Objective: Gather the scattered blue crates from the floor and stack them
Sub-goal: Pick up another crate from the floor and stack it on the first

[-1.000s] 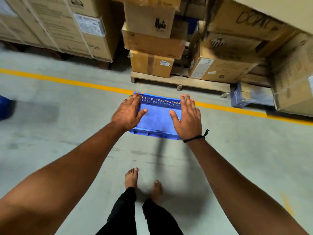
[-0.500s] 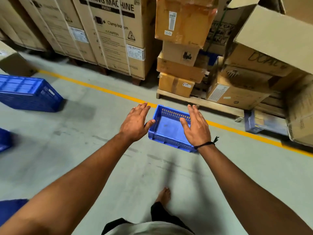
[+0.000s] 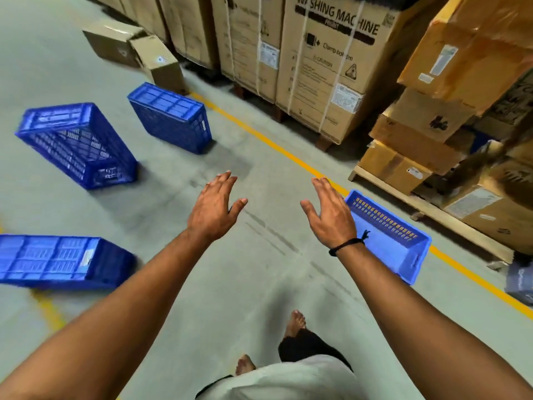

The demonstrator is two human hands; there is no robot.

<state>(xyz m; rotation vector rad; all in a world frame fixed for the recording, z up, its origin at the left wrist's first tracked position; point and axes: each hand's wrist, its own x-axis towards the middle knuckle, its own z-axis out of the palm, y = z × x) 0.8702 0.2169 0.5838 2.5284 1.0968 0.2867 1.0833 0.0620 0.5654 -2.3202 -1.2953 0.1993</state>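
Several blue plastic crates lie on the grey floor. An upright crate (image 3: pixel 395 241) sits at right by the yellow line, partly behind my right hand (image 3: pixel 328 215). An upside-down crate (image 3: pixel 173 116) rests further off at centre left. A tipped crate (image 3: pixel 78 142) lies on its side at left. Another overturned crate (image 3: pixel 57 261) is at the near left edge. My left hand (image 3: pixel 213 209) and my right hand are both held out over bare floor, fingers apart, holding nothing.
Tall washing-machine cartons (image 3: pixel 326 62) and stacked cardboard boxes on a wooden pallet (image 3: pixel 427 203) line the right side behind a yellow floor line (image 3: pixel 274 145). Loose fallen boxes (image 3: pixel 135 50) lie at the back left. My bare feet (image 3: pixel 294 324) are below.
The view has swung left and pulled back. The upright crate that was between my hands now sits to the right of them, and more crates have come into view at left.
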